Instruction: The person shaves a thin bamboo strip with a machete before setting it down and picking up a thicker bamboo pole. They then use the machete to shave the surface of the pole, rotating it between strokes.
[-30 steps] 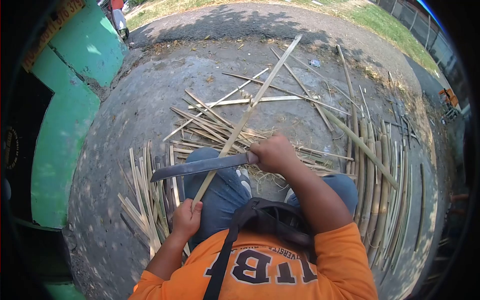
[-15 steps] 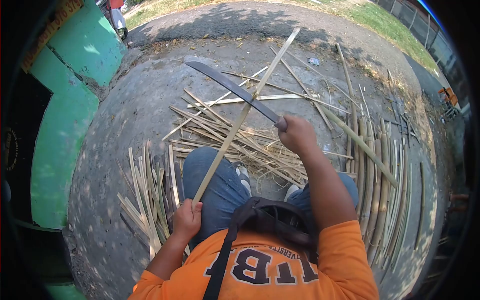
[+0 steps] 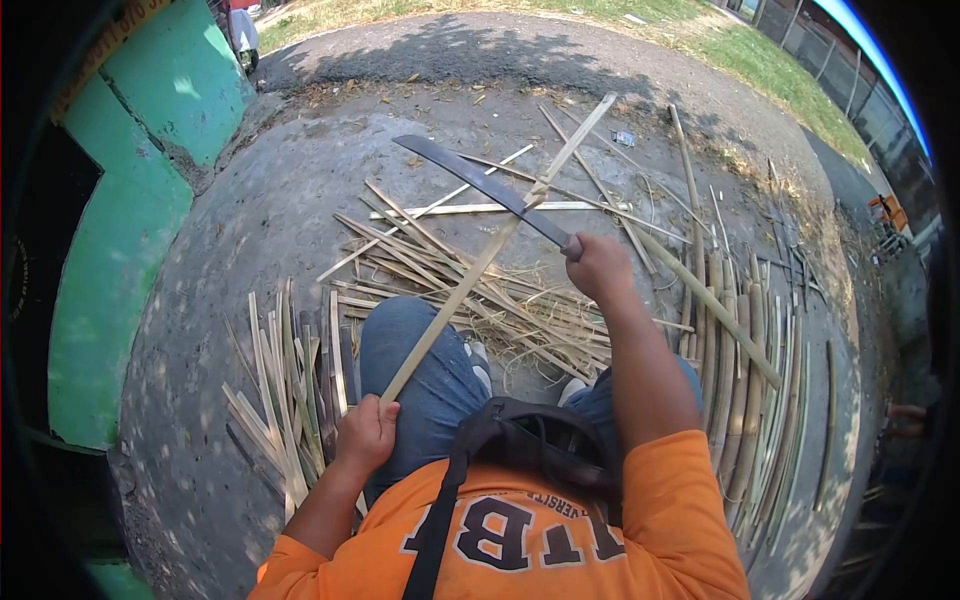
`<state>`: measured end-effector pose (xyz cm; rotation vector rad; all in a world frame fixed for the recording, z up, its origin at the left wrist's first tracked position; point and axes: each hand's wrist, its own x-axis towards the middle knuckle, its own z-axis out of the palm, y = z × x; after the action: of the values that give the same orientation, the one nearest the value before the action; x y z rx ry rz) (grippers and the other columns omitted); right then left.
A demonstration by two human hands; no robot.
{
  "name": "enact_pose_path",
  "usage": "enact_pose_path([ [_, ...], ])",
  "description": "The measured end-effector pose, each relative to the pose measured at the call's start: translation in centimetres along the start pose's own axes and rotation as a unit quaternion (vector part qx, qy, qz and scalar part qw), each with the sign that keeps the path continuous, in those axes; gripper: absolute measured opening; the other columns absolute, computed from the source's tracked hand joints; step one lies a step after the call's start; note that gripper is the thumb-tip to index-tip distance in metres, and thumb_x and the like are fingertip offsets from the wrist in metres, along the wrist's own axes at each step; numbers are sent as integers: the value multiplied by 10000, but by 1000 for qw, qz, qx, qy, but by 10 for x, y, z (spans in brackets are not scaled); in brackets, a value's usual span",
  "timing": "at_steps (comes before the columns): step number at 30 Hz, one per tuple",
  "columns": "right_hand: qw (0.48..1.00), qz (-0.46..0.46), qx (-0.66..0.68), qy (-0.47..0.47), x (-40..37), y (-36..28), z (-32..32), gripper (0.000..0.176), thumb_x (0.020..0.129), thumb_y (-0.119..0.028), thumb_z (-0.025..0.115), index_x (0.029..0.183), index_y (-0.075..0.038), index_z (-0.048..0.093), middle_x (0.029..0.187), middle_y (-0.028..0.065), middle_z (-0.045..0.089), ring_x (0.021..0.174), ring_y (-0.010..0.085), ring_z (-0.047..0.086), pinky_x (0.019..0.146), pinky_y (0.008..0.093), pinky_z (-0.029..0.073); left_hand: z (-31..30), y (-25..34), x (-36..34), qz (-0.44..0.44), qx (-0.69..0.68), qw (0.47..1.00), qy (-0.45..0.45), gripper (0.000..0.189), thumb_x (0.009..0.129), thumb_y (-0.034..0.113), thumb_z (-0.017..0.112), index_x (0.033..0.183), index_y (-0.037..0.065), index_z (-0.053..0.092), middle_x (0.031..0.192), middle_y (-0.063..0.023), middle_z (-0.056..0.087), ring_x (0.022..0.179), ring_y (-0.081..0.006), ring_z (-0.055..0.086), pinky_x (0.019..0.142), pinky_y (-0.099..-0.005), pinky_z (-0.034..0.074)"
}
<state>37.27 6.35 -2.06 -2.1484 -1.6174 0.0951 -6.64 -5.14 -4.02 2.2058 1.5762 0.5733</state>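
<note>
My left hand (image 3: pixel 367 434) is closed around the near end of a long split bamboo strip (image 3: pixel 450 312), which slants up and away over my left knee. In my right hand (image 3: pixel 601 268) is the handle of a machete (image 3: pixel 470 178) with a long dark blade. The blade crosses the strip in its upper half and touches it there. Pale, roughened bamboo shows on the strip at the crossing. Beyond my knees, a pile of split bamboo strips (image 3: pixel 480 300) lies on the ground with thin curled shavings among them.
More bamboo strips (image 3: pixel 285 390) are stacked at my left. Whole bamboo poles (image 3: pixel 740 400) lie in a row at my right, with one pole (image 3: pixel 715 305) slanting over them. A green wall (image 3: pixel 120 300) stands at the left, and a road (image 3: pixel 480 45) runs across the back.
The machete has shifted slightly nearer and to the right, along with the strip's far end. My left hand still grips the strip's near end. The camera view has moved a little.
</note>
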Motion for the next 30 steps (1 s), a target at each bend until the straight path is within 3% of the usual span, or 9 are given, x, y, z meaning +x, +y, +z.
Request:
enact_pose_path([
  [3, 1000, -9, 29, 4, -14, -11, 3, 159, 867, -281, 666, 927, -143, 716, 877, 165, 735, 861, 385, 709, 764, 532, 553, -5, 2, 3, -3, 10, 1000, -11, 416, 1050, 397, 572, 849, 37, 518, 677, -254, 607, 669, -506, 628, 571, -562, 472],
  [8, 970, -211, -10, -119, -45, -60, 2, 134, 809, -267, 689, 858, -143, 698, 796, 119, 726, 812, 348, 719, 750, 505, 548, -6, 11, 0, -9, 16, 1000, -13, 411, 1050, 395, 570, 852, 37, 521, 681, -258, 612, 667, -512, 628, 564, -569, 471],
  [12, 942, -327, -22, -65, -45, -58, 12, 103, 778, -257, 689, 768, -161, 654, 690, 70, 690, 706, 318, 701, 711, 466, 511, 0, -3, -4, 6, 15, 1000, -5, 408, 1045, 395, 579, 852, 39, 524, 684, -256, 616, 665, -511, 628, 566, -568, 477],
  [14, 978, -207, -31, -11, -21, -27, 9, 126, 828, -267, 674, 827, -143, 696, 745, 102, 718, 756, 339, 715, 732, 483, 532, 0, -9, -6, 12, 11, 1000, -4, 408, 1041, 395, 585, 851, 40, 525, 683, -255, 617, 668, -511, 629, 568, -568, 480],
  [16, 996, 63, 58, -6, 6, -4, 0, 180, 881, -294, 669, 923, -132, 735, 823, 151, 740, 817, 375, 721, 768, 507, 553, -2, -1, -3, 12, 22, 1000, -4, 407, 1038, 397, 590, 852, 41, 525, 682, -254, 616, 668, -512, 627, 568, -568, 478],
  [19, 998, 60, -23, -26, 0, 9, 6, 229, 918, -330, 660, 1014, -142, 750, 909, 188, 744, 867, 407, 715, 806, 517, 563, -4, -2, -1, 14, 22, 1000, -10, 406, 1035, 398, 594, 852, 42, 524, 676, -254, 610, 665, -513, 623, 565, -569, 471],
  [22, 998, 19, 65, 18, -9, -1, 2, 207, 893, -320, 679, 976, -138, 733, 902, 194, 735, 845, 413, 708, 773, 522, 563, -6, -2, 0, 11, 18, 1000, -19, 409, 1036, 400, 593, 853, 41, 524, 671, -256, 608, 658, -512, 622, 563, -567, 467],
  [25, 994, -71, 78, -18, -21, -23, 1, 191, 868, -299, 689, 927, -119, 708, 877, 189, 727, 828, 408, 705, 751, 524, 559, -6, 1, 1, 8, 16, 1000, -22, 410, 1038, 400, 588, 854, 39, 524, 670, -256, 609, 659, -510, 625, 566, -567, 469],
  [30, 953, -288, -8, -90, -40, -53, 5, 113, 746, -220, 719, 804, -148, 653, 721, 104, 693, 731, 350, 696, 715, 467, 521, -2, -3, 1, 6, 4, 1000, -23, 414, 1043, 402, 576, 861, 35, 525, 678, -256, 612, 682, -513, 630, 583, -572, 474],
])
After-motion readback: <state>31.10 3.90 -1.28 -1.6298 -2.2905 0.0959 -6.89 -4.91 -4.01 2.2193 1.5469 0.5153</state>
